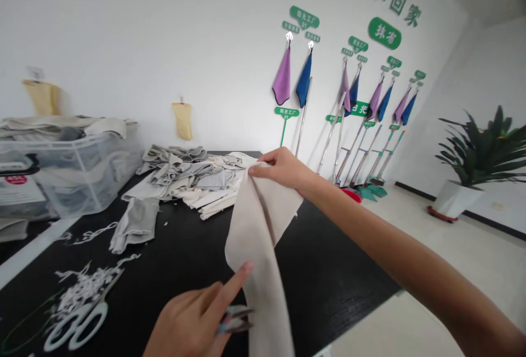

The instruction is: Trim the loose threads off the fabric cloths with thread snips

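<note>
A long beige strip of fabric point(263, 269) hangs over the table, folded near its top. My right hand point(283, 168) pinches that upper end between thumb and fingers. Low in the view, my left hand point(193, 313) is curled around small thread snips point(238, 317), whose metal blades point at the strip and look blurred. Its index finger stretches out against the left edge of the cloth. Scissors with white handles point(88, 318) lie at the lower left, beside a heap of white thread scraps point(84, 291).
A pile of beige and grey fabric pieces point(197, 173) lies at the back of the black table point(184, 247). One folded grey piece point(137, 222) sits nearer. At left stands a clear plastic bin point(86, 168) full of fabric. Cloths and mops line the wall.
</note>
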Demonstrator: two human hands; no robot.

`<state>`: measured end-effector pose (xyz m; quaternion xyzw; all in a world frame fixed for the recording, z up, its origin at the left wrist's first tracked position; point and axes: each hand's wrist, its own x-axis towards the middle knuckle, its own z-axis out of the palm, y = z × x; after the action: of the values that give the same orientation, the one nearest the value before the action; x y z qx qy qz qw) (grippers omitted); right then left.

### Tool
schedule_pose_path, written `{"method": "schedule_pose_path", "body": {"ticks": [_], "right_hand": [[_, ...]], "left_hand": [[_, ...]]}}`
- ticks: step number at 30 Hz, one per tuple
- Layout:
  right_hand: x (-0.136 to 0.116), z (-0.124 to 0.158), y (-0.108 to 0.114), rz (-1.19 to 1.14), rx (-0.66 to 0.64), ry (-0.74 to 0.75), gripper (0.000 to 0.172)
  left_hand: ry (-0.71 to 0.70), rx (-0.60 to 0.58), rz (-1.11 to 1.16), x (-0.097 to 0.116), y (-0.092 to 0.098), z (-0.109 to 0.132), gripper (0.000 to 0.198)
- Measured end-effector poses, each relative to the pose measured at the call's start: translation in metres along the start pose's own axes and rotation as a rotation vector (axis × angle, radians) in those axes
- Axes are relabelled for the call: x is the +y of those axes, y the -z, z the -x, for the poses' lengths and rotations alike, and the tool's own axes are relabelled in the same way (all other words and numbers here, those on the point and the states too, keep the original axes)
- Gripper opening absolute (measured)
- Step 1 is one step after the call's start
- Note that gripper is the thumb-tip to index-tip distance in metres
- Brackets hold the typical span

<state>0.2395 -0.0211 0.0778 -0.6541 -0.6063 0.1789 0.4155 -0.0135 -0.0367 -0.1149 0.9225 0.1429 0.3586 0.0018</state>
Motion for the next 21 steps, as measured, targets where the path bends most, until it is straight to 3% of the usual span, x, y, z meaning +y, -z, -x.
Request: {"method": "schedule_pose_path", "body": {"ticks": [2, 5, 11, 14, 17, 18, 21], "right_hand": [[-0.006, 0.013, 0.002, -0.054, -0.008, -0.017, 0.021], [-0.012, 0.025, 0.008, -0.1, 0.017, -0.037, 0.022], [-0.014, 0.031, 0.007, -0.306, 0.004, -0.189, 0.024], [-0.01, 0.026, -0.003, -0.45, 0.051, -0.299, 0.019], [-0.001, 0.021, -0.014, -0.521, 0.072, -0.341, 0.019], [0.002, 0.021, -0.016, -0.529, 0.06, -0.346, 0.02], [0.013, 0.02, -0.017, -0.531, 0.006, -0.341, 0.022]], "left_hand": [[-0.1, -0.047, -0.087, 0.004, -0.013, -0.008, 0.056], [-0.071, -0.096, -0.097, 0.012, -0.027, -0.008, 0.062], [0.0, 0.106, -0.013, 0.023, -0.034, -0.006, 0.07], [0.1, 0.196, -0.026, 0.031, -0.041, -0.021, 0.076], [0.334, 0.282, -0.011, 0.035, -0.05, -0.039, 0.083], [0.41, 0.292, -0.005, 0.034, -0.052, -0.043, 0.075], [0.501, 0.239, 0.057, 0.021, -0.048, -0.048, 0.023]]}}
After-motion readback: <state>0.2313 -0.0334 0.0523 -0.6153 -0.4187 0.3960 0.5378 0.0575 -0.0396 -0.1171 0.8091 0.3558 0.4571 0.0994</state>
